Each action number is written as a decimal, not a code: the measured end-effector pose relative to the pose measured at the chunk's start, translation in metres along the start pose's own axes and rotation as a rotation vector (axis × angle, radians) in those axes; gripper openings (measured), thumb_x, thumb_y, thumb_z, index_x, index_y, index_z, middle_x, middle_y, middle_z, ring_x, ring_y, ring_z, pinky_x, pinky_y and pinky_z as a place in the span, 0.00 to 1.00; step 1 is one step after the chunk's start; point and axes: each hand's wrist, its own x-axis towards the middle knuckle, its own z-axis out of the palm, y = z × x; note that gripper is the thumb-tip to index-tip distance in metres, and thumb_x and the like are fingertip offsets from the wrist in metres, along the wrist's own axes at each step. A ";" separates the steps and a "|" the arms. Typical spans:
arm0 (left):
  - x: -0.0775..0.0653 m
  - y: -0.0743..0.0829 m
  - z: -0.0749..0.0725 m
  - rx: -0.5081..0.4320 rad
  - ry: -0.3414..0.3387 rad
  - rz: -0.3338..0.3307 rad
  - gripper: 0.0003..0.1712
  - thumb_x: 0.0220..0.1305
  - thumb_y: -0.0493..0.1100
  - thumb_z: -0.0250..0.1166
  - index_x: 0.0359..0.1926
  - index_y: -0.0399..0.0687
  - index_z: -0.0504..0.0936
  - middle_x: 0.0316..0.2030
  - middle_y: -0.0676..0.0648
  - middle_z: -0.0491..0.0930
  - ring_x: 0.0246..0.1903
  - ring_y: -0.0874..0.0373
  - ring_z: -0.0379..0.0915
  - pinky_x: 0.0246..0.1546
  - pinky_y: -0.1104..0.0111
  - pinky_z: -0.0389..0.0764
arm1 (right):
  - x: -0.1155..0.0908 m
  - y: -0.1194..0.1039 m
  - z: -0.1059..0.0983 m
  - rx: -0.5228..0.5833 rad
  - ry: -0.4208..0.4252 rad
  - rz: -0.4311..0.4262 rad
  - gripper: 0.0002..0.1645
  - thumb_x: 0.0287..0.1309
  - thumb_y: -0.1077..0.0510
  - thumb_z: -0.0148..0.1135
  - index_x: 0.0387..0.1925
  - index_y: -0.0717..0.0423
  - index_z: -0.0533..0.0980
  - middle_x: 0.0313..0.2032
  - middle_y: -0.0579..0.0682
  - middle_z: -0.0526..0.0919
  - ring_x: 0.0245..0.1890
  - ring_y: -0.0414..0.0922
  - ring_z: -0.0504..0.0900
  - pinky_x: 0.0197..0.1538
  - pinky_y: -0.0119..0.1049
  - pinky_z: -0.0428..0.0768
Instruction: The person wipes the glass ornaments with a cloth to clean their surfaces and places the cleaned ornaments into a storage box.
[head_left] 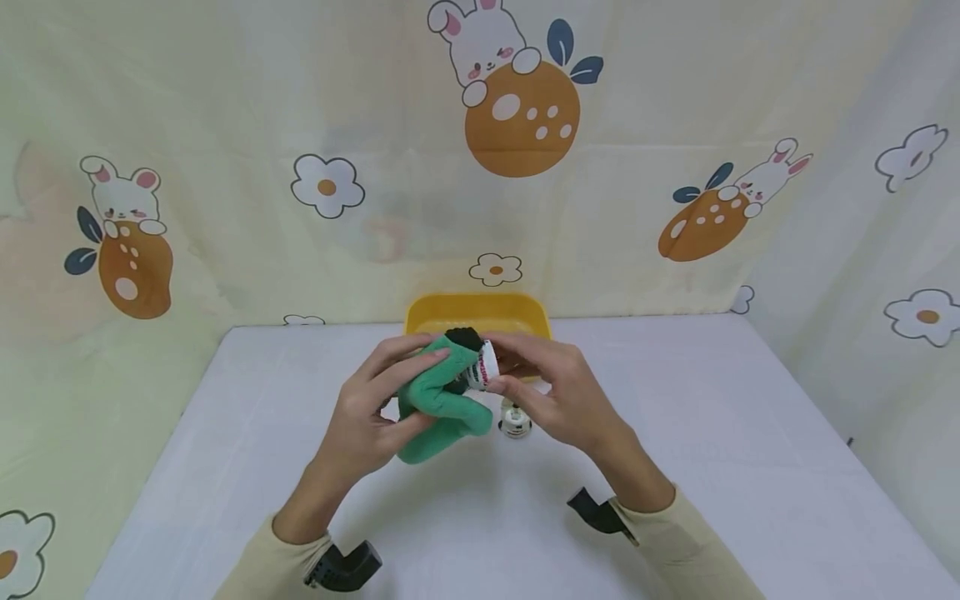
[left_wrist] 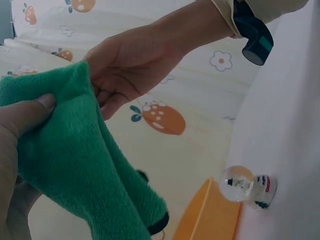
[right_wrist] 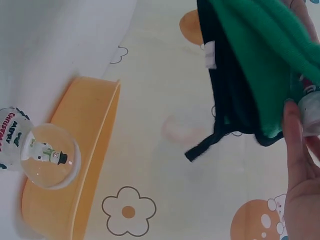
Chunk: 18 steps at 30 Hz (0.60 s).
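A green cloth [head_left: 442,408] with dark edging is gripped in my left hand [head_left: 367,408] and folded about a small snow globe [head_left: 486,365]. Only the globe's white base with dark and red lettering shows; the cloth hides the rest. My right hand [head_left: 562,387] pinches that base between thumb and fingers, above the table. In the right wrist view, a dark loop and a white label [right_wrist: 210,55] hang from the cloth's edge. Below the hands, a second snow globe [head_left: 515,419] with a snowman inside stands upright on the table.
Behind the hands, a yellow tray [head_left: 442,310] sits at the table's far edge, partly covered by them. A pale curtain [head_left: 247,208] printed with rabbits and flowers rises behind the white table [head_left: 675,433]. Dark wrist cameras are strapped to both beige sleeves.
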 end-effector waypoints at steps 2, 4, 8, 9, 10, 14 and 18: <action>-0.001 0.000 -0.001 -0.058 -0.007 -0.025 0.25 0.69 0.49 0.67 0.61 0.42 0.80 0.59 0.37 0.75 0.59 0.47 0.74 0.58 0.68 0.81 | 0.001 0.001 0.000 0.019 -0.016 -0.018 0.29 0.67 0.51 0.64 0.64 0.61 0.74 0.49 0.53 0.85 0.43 0.45 0.87 0.45 0.35 0.88; -0.001 0.001 -0.002 -0.136 -0.011 -0.058 0.26 0.67 0.47 0.69 0.61 0.39 0.80 0.60 0.36 0.74 0.60 0.49 0.74 0.53 0.66 0.84 | 0.001 0.001 0.000 0.032 -0.033 -0.028 0.31 0.68 0.48 0.63 0.66 0.61 0.73 0.52 0.54 0.84 0.45 0.45 0.87 0.47 0.36 0.88; -0.001 0.003 -0.003 -0.271 0.000 -0.111 0.27 0.65 0.44 0.71 0.62 0.36 0.79 0.61 0.36 0.73 0.61 0.51 0.73 0.47 0.63 0.87 | 0.002 0.001 -0.001 0.043 -0.042 -0.044 0.32 0.66 0.50 0.64 0.67 0.62 0.72 0.54 0.56 0.82 0.48 0.47 0.86 0.48 0.37 0.88; -0.001 0.003 -0.003 -0.292 0.005 -0.121 0.28 0.65 0.43 0.71 0.62 0.35 0.78 0.61 0.36 0.73 0.61 0.51 0.73 0.47 0.63 0.87 | 0.002 0.001 -0.001 0.043 -0.038 -0.053 0.32 0.66 0.51 0.64 0.66 0.62 0.73 0.54 0.56 0.81 0.48 0.47 0.86 0.48 0.38 0.88; -0.001 0.002 -0.003 -0.307 0.009 -0.128 0.27 0.64 0.41 0.71 0.62 0.35 0.78 0.62 0.37 0.73 0.61 0.51 0.73 0.46 0.63 0.87 | 0.002 0.001 0.000 0.042 -0.034 -0.064 0.32 0.66 0.51 0.65 0.66 0.63 0.73 0.54 0.57 0.81 0.48 0.48 0.86 0.48 0.38 0.88; -0.002 0.001 -0.003 -0.349 0.028 -0.128 0.27 0.62 0.34 0.72 0.62 0.33 0.77 0.62 0.36 0.72 0.60 0.50 0.74 0.47 0.62 0.87 | 0.004 0.000 0.000 0.019 -0.017 -0.141 0.30 0.65 0.51 0.65 0.64 0.62 0.75 0.55 0.58 0.80 0.50 0.49 0.84 0.48 0.38 0.88; -0.002 0.000 -0.004 -0.378 0.046 -0.129 0.27 0.61 0.31 0.72 0.61 0.31 0.77 0.61 0.35 0.73 0.58 0.49 0.75 0.46 0.61 0.87 | 0.007 -0.001 0.000 -0.037 -0.002 -0.221 0.27 0.65 0.52 0.65 0.61 0.61 0.77 0.56 0.59 0.80 0.54 0.51 0.81 0.49 0.35 0.87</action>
